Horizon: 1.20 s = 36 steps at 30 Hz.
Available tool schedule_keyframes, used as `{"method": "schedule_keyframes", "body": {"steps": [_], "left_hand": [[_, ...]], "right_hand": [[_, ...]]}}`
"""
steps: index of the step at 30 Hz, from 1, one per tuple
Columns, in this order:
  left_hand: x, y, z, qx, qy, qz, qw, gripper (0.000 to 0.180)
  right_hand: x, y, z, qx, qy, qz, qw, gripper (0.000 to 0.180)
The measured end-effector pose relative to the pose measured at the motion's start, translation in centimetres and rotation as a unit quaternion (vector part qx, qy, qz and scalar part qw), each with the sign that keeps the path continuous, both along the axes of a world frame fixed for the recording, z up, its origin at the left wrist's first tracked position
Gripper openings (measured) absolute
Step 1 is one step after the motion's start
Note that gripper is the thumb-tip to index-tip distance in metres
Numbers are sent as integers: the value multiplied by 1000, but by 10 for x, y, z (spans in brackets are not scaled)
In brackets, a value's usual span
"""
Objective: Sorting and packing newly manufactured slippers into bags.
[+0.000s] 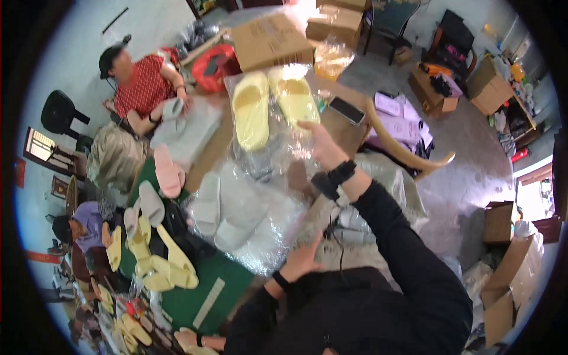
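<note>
A pair of yellow slippers [251, 112] lies inside a clear plastic bag [273, 151] at the far side of the table. My right hand [325, 147] grips the bag's near right edge beside one slipper. My left hand [300, 259] is lower down, thumb and fingers apart, with nothing in it. It is close to the edge of a stack of clear plastic bags [269, 236]. On that stack, left of my hands, rests a pair of grey slippers [207, 204].
A phone [347, 110] and a cardboard box [271, 40] lie beyond. Pink [169, 171] and yellow slippers [171, 269] cover the green tabletop [236, 283] on the left. A co-worker in red [142, 89] handles a slipper; another hand [186, 338] shows below. A curved wooden arm [390, 139] stands right.
</note>
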State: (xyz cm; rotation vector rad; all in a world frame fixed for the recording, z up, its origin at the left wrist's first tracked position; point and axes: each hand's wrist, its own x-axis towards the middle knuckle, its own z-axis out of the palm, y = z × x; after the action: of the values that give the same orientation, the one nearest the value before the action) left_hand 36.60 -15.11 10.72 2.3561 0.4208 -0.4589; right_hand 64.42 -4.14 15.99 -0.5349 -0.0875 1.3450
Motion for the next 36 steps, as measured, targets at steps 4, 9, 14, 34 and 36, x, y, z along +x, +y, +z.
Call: {"method": "schedule_keyframes", "body": {"steps": [4,9,14,34,36], "left_hand": [[0,-4,-28,25,23,118,992,91],[-1,-9,-64,41,85,125,988,85],[-4,-2,-113,119,70,91,986,21],[30,44,-35,-171,-234,184,939,35],[39,38,-31,-270,-247,255,895,34]], "right_hand": [[-5,-18,6,-47,43,36,997,29],[0,-51,-23,-134,4,70,988,27],[5,-71,-37,-140,-32,62,988,30],[13,-503,-172,-283,-447,91,843,36],[14,-495,-159,-418,-450,224,757,46]]}}
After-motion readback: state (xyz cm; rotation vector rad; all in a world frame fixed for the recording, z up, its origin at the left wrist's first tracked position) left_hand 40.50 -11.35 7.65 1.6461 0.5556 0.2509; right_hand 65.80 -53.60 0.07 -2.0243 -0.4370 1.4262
